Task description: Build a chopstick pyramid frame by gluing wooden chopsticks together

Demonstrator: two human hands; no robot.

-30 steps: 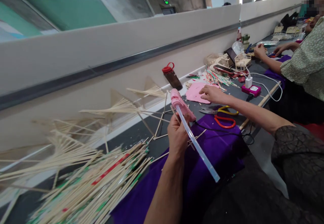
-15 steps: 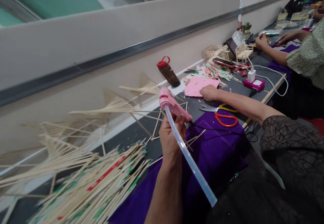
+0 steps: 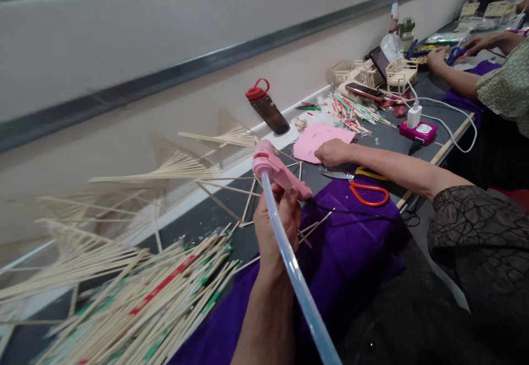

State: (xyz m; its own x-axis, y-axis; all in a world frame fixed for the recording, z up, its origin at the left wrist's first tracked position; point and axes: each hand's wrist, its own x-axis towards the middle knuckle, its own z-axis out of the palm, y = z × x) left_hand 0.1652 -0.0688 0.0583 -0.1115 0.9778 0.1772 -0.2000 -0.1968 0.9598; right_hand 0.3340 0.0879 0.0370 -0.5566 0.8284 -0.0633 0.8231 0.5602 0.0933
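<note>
My left hand (image 3: 276, 227) is closed around the grip of a pink glue gun (image 3: 278, 169). A long clear glue stick (image 3: 295, 277) juts from the gun's back toward me. My right hand (image 3: 335, 152) reaches across the grey table and rests, fingers curled, on the edge of a pink sheet (image 3: 317, 137); whether it grips anything is hidden. Orange-handled scissors (image 3: 369, 191) lie on the purple cloth (image 3: 351, 244) under my right forearm. Thin wooden stick frames (image 3: 231, 134) stand behind the gun.
A heap of loose bamboo sticks (image 3: 136, 299) fills the left of the table. A brown bottle with a red cap (image 3: 265, 107) leans at the wall. Farther right are a pink power bank with charger (image 3: 417, 127), small stick models (image 3: 399, 73) and another person's hands (image 3: 438, 56).
My left hand has pulled the glue gun nearer, so the glue stick now runs past the frame's bottom edge. My right hand has slid down to the pink sheet's near edge.
</note>
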